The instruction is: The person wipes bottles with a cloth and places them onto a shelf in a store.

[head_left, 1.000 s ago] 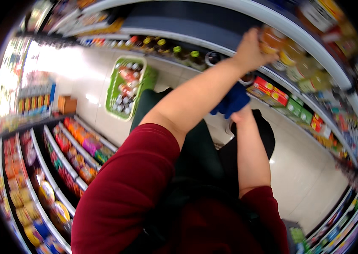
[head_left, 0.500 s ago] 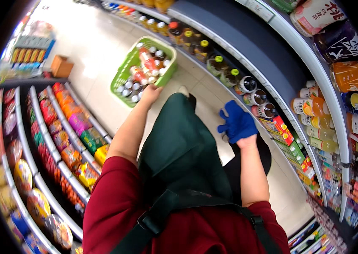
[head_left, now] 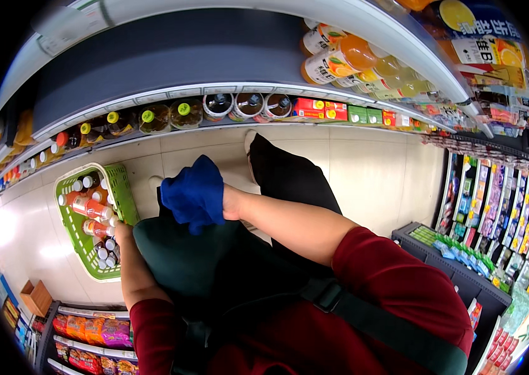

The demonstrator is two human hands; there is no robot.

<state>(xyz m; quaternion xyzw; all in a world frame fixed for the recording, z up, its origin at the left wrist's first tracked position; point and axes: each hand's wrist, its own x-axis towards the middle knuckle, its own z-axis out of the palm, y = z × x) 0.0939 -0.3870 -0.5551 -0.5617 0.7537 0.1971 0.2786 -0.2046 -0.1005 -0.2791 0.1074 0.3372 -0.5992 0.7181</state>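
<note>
My left hand (head_left: 122,230) grips the near rim of a green plastic shopping basket (head_left: 128,194) at the left. Inside the basket lie bottles with reddish drinks (head_left: 92,206), among several dark bottles with white caps. My right hand (head_left: 232,203) is closed on a bunched blue cloth (head_left: 197,194), which hides most of its fingers. It hangs over my dark green apron, between the basket and my black trouser leg, apart from the shelf.
Ahead runs a drinks shelf; its low tier holds dark bottles (head_left: 249,105) and small red cartons (head_left: 317,109). Orange drink bottles (head_left: 342,59) stand above, right of a bare grey shelf board (head_left: 171,53). Snack packs (head_left: 92,331) fill a rack at lower left. A brown box (head_left: 36,297) is nearby.
My view has turned right, so the drinks shelf now lies straight ahead. My right hand has brought the blue cloth in front of me, nearer the basket. My left hand stays on the basket.
</note>
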